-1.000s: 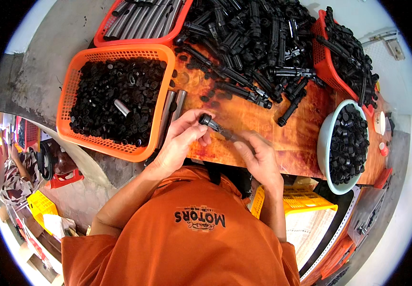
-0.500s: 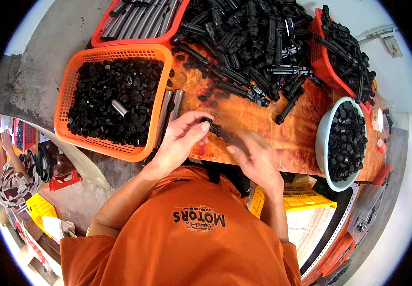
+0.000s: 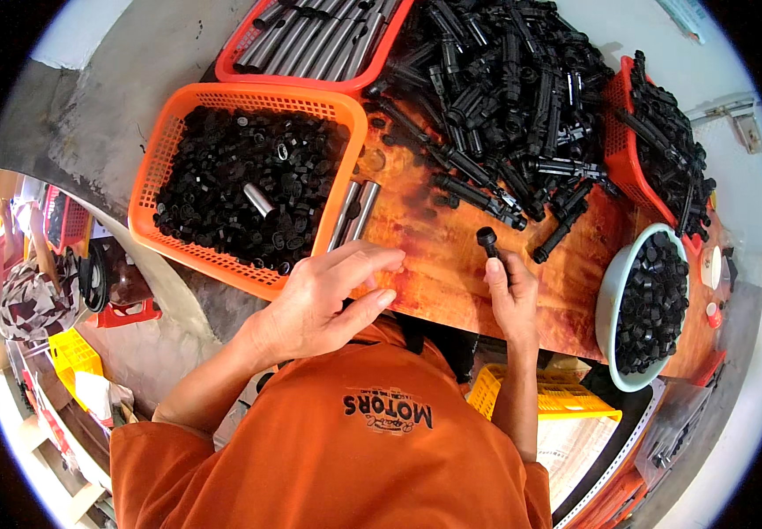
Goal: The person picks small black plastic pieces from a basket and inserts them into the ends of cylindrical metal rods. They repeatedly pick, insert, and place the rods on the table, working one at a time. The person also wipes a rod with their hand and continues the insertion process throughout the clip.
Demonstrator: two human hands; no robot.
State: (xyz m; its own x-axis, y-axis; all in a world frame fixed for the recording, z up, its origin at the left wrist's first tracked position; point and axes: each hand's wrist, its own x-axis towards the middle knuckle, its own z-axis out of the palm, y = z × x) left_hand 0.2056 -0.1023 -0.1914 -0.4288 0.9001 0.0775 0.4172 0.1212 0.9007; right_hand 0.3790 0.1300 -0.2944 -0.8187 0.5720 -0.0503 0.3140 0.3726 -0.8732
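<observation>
Held upright in my right hand [image 3: 516,298] is a black rod-shaped plastic part [image 3: 487,238] with a wider round head; its lower end is hidden in the fingers and palm. My left hand [image 3: 323,295] is above the table's near edge, thumb and fingers apart, and I see nothing in it. Beside it on the left is an orange basket [image 3: 249,280] filled with small black caps [image 3: 222,194], with one short metal tube [image 3: 259,200] on top. Two metal tubes [image 3: 361,210] lie between the basket and the wooden table's [image 3: 425,273] middle.
A large heap of black plastic rods [image 3: 504,88] covers the table's far side. A red basket [image 3: 632,163] of similar rods and a pale bowl [image 3: 608,309] of black caps are on the right. Another red basket [image 3: 293,79] holds metal tubes. Yellow crates [image 3: 566,401] stand below the table.
My hands have moved apart; the black part, earlier at my left fingers, is now in my right hand. The left hand has opened. The whole view has shifted slightly.
</observation>
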